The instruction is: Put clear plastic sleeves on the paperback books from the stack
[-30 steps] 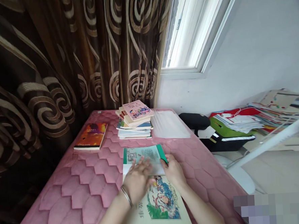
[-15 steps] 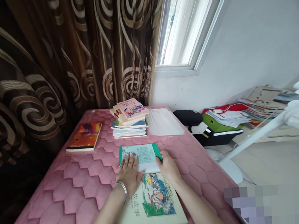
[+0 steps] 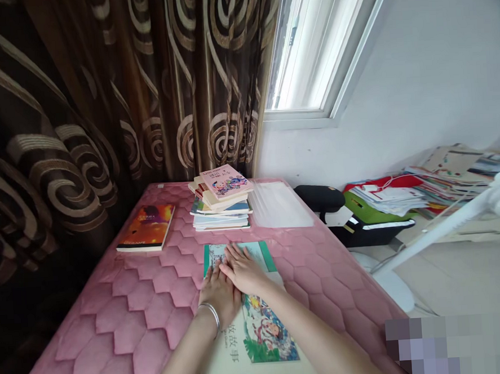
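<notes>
A paperback book with a green border and a pale cover flap lies on the pink quilted surface. Beneath or against its near edge is a larger cream picture book, its illustrated cover facing up. My left hand, with a silver bracelet at the wrist, rests flat on the left part of the green book. Just right of it, my right hand lies flat across the middle of the same book, fingers stretched out. Both hands are open and touch or nearly touch each other. They cover much of the green book's cover.
A stack of books stands at the back beside a translucent plastic sheet or sleeve. An orange book lies at the left. Beyond the right edge are a black case, piled papers and a white fan stand.
My right hand has left the green book's right edge and moved left onto its cover, beside my left hand. The left hand stays on the book. The view has shifted slightly.
</notes>
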`<state>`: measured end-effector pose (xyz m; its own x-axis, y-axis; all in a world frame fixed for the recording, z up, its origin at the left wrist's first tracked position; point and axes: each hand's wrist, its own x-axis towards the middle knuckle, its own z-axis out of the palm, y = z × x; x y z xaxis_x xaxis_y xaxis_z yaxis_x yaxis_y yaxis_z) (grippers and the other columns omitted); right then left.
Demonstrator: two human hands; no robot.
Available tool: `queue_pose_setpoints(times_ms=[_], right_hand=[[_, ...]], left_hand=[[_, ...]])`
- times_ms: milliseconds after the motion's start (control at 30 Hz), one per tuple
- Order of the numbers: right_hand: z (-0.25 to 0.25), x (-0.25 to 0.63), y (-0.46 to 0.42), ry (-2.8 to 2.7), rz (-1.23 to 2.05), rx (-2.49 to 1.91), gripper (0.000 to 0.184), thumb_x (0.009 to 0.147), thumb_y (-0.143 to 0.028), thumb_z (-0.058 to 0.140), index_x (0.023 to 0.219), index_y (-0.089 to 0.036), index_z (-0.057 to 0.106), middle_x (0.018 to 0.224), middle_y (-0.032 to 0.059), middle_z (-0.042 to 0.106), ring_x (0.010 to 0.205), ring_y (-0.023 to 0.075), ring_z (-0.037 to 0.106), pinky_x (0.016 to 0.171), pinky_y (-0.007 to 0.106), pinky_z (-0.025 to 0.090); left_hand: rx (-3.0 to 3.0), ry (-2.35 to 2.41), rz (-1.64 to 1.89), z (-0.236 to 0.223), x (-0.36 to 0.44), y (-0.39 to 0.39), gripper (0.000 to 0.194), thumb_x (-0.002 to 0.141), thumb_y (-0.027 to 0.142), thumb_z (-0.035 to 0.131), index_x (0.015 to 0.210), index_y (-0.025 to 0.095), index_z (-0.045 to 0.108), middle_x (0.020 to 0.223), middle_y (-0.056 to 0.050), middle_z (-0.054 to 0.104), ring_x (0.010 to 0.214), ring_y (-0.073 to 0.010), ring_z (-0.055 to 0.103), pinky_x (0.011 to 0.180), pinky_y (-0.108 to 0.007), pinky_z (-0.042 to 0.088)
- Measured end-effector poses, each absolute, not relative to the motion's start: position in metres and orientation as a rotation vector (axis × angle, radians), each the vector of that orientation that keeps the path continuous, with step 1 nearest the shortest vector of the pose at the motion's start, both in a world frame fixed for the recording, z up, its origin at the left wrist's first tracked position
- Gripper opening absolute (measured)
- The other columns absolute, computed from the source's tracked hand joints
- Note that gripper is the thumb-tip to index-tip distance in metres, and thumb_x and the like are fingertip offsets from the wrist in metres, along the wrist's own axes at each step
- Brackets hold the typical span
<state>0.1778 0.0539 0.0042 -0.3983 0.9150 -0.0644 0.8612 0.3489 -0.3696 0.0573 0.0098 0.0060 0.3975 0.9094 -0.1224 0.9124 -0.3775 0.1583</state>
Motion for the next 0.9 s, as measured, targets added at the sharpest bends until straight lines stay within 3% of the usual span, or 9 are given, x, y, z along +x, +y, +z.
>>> queue_pose_setpoints(times_ms=[267,500,600,733,900], right_hand=[[-0.006,0.220,0.059,-2.308,0.352,-2.071,0.081,0.090,-0.060,0.004,0.146,-0.003,0.015,0.154,0.0133,0.006,0.143,0.0231,0.001,0.114,0.046,0.000],[-0.009,0.231,0.058,-2.283,0.291,-2.145,0.074,0.093,-0.055,0.009,0.147,-0.004,0.012,0.155,0.0138,0.006,0.143,0.0226,0.003,0.113,0.049,0.002],[-0.015,0.230,0.057,-2.257,0.243,-2.155,0.072,0.093,-0.053,0.013,0.147,-0.005,0.012,0.155,0.0138,0.007,0.143,0.0231,0.004,0.113,0.050,0.003],[-0.019,0.230,0.056,-2.257,0.196,-2.134,0.067,0.094,-0.047,0.020,0.147,-0.007,0.014,0.154,0.0136,0.008,0.142,0.0247,0.007,0.112,0.050,0.007],[-0.016,0.232,0.056,-2.281,0.213,-2.113,0.065,0.094,-0.043,0.023,0.147,-0.006,0.015,0.155,0.0134,0.008,0.143,0.0239,0.007,0.113,0.049,0.007]], left_hand=[[2.394,1.662,-0.026,0.000,0.057,0.012,0.065,0.089,0.041,0.021,0.147,0.013,0.015,0.155,-0.006,0.009,0.143,-0.0248,0.007,0.116,-0.043,0.010],[2.331,1.673,-0.011,0.007,0.057,0.012,0.064,0.090,0.042,0.016,0.147,0.013,0.020,0.155,-0.004,0.011,0.143,-0.0245,0.009,0.116,-0.043,0.010],[2.285,1.658,-0.029,0.013,0.064,0.018,0.066,0.090,0.048,0.012,0.146,0.014,0.021,0.155,-0.003,0.013,0.142,-0.0262,0.009,0.116,-0.048,0.009],[2.272,1.611,-0.091,0.016,0.084,0.040,0.067,0.090,0.049,0.014,0.147,0.013,0.017,0.155,-0.004,0.007,0.143,-0.0278,0.003,0.112,-0.059,-0.002],[2.285,1.562,-0.109,0.015,0.088,0.061,0.069,0.090,0.050,0.012,0.148,0.012,0.010,0.156,-0.005,-0.001,0.143,-0.0253,-0.001,0.111,-0.059,-0.005]])
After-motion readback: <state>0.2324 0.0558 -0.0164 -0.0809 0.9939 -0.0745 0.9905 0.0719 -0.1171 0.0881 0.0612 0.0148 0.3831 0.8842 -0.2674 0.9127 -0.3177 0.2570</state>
